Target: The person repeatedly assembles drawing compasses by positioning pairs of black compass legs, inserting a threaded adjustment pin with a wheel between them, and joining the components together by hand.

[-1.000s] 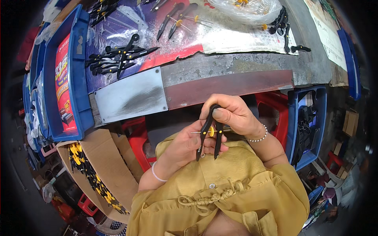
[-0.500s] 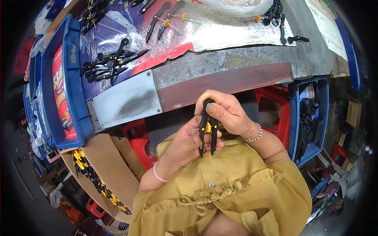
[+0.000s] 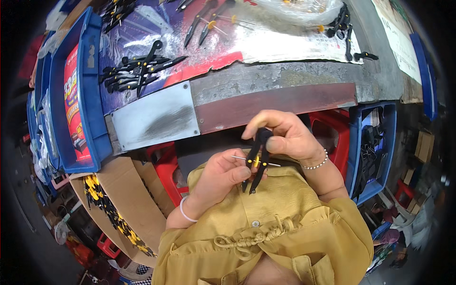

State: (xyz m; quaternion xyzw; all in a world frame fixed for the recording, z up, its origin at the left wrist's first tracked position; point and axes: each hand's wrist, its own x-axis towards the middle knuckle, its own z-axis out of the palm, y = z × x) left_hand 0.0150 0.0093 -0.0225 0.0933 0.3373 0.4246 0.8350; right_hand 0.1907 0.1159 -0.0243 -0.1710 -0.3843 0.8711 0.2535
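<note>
In front of my chest is a black drawing compass (image 3: 250, 173) with two legs pointing down and a yellow wheel on a thin metal rod between them. My right hand (image 3: 292, 140) is closed around its rounded top end, thumb pressed to the near side. My left hand (image 3: 223, 172) pinches the left leg near the rod, whose ends stick out past both legs. On the bench to the far left lies a pile of black compass parts (image 3: 137, 71). Loose black legs (image 3: 199, 23) with yellow wheels on rods (image 3: 212, 24) lie farther back.
A blue bin (image 3: 92, 109) stands at the left bench end. Below it, a cardboard box (image 3: 116, 199) holds many black-and-yellow pieces. At the right sits another blue bin (image 3: 351, 152) with black items. A clear plastic bag (image 3: 294, 12) lies at the back; red stools (image 3: 164, 166) stand underneath.
The compass and both hands have shifted slightly right, and the compass has tilted. The rod now sticks out on its right side too. My right fingers have loosened a little around the top.
</note>
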